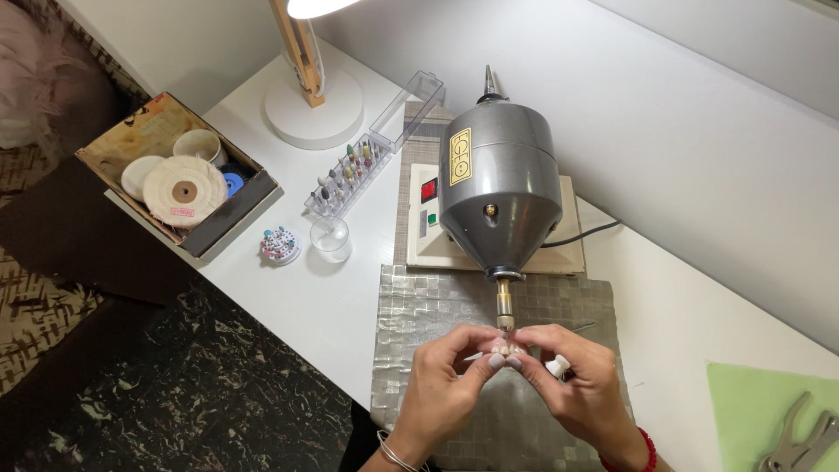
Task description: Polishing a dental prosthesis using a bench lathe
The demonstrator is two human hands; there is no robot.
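Between both hands, small workpiece.

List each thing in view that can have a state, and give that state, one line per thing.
Left hand: fingertips pinching a small pale piece at the spindle tip.
Right hand: pinching the same piece, a small white part tucked in its fingers.
Polishing motor: upright on its base; running or not, cannot tell.
Clear bur case: lid open.
Cardboard box: open, holding buffing wheels.
Small glass cup: upright.
Lamp: lit.

I pinched a small white piece with both hands under the grey motor's spindle.
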